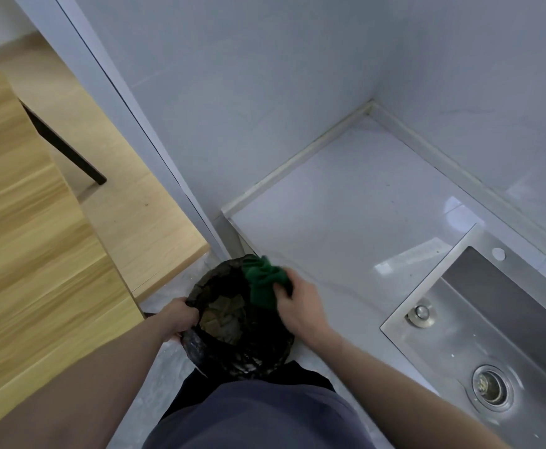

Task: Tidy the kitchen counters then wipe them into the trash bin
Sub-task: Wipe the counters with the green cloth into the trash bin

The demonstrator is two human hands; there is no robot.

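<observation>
We hold the round bin lined with a black plastic bag [233, 322] by its rim, left hand [181, 315] curled there. Right hand [297, 303] pinches the soft, limp green cloth [263, 280] over the bin; it is probably light and easily bunched.

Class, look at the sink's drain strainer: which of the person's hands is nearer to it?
Right. The right hand holds the green cloth at the counter edge, left of the drain strainer; the left hand grips the bin rim, farther left.

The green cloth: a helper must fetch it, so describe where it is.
Start at the steel sink and follow the grey counter to its front left corner. There the right hand grips the green cloth over the black-lined trash bin, the only green thing there.
</observation>
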